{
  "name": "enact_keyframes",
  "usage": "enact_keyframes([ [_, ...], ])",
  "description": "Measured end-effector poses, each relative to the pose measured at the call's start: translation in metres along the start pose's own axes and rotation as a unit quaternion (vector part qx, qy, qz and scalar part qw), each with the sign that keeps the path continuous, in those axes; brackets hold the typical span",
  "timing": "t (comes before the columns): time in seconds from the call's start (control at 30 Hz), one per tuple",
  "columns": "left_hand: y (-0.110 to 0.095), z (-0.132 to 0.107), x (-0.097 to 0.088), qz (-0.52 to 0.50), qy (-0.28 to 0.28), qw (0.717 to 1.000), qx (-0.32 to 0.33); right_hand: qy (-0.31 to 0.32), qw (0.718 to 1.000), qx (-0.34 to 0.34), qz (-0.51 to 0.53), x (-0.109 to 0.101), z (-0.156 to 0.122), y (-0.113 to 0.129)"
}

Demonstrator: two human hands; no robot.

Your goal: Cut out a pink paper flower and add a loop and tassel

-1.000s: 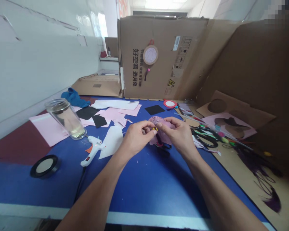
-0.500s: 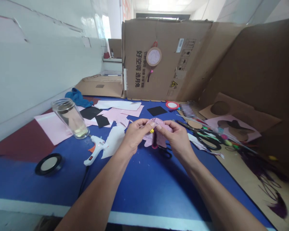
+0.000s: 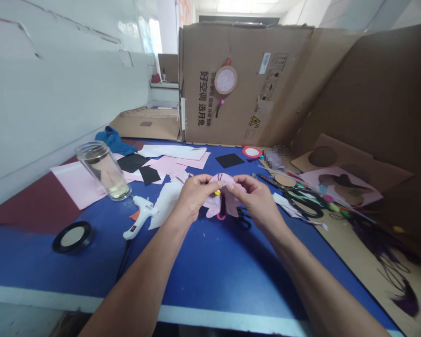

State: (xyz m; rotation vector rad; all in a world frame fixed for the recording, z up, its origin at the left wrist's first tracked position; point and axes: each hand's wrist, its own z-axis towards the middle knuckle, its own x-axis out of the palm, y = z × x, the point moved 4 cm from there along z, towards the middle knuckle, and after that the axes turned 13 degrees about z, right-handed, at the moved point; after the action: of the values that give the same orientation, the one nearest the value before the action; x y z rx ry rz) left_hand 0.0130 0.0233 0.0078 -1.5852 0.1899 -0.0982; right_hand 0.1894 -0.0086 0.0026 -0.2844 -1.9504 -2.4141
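My left hand [image 3: 195, 197] and my right hand [image 3: 258, 200] hold a pink butterfly-shaped paper cutout [image 3: 213, 204] between them, above the blue table. Each thumb presses on its upper part, with the fingers behind. A dark strip [image 3: 223, 205] runs down its middle, with a bright pink bead-like piece [image 3: 221, 217] at the lower end. Close to my left thumb is a small yellow piece [image 3: 217, 192]; whether it is fixed to the paper I cannot tell. Black scissors handles [image 3: 244, 220] lie partly hidden below the cutout.
On the left stand a glass jar [image 3: 103, 171], a white glue gun [image 3: 140, 217] with its cord and a black tape roll [image 3: 72, 237]. Larger scissors [image 3: 303, 202] and purple tassels [image 3: 405, 299] lie right. A cardboard box [image 3: 245, 89] rises behind the paper scraps.
Both hands have shifted slightly left with the butterfly cutout, which shows a little more of its lower left wing. The camera view has tilted slightly.
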Motion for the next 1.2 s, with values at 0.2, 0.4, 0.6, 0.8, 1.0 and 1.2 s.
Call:
enact_keyframes([
  [0.2,-0.005,0.004,-0.013,0.024,-0.017,1.000,-0.007,0.046,0.929,-0.076,-0.358,-0.037,-0.013,0.030],
  [0.4,-0.009,0.002,-0.016,0.035,-0.015,0.999,0.004,0.198,0.801,-0.042,-0.563,-0.042,-0.052,0.003],
  [0.6,-0.005,0.004,-0.015,0.036,-0.018,0.999,0.010,0.205,0.783,0.001,-0.588,-0.054,-0.067,-0.005],
  [0.8,-0.002,0.006,-0.014,0.026,-0.010,1.000,-0.004,0.182,0.749,0.070,-0.633,-0.072,-0.096,0.006],
  [1.0,-0.003,0.004,-0.013,0.031,-0.007,0.999,0.003,0.180,0.748,0.101,-0.630,-0.074,-0.111,0.004],
  [1.2,-0.003,0.004,-0.015,0.023,-0.009,1.000,0.012,0.166,0.720,0.057,-0.671,-0.076,-0.120,0.003],
])
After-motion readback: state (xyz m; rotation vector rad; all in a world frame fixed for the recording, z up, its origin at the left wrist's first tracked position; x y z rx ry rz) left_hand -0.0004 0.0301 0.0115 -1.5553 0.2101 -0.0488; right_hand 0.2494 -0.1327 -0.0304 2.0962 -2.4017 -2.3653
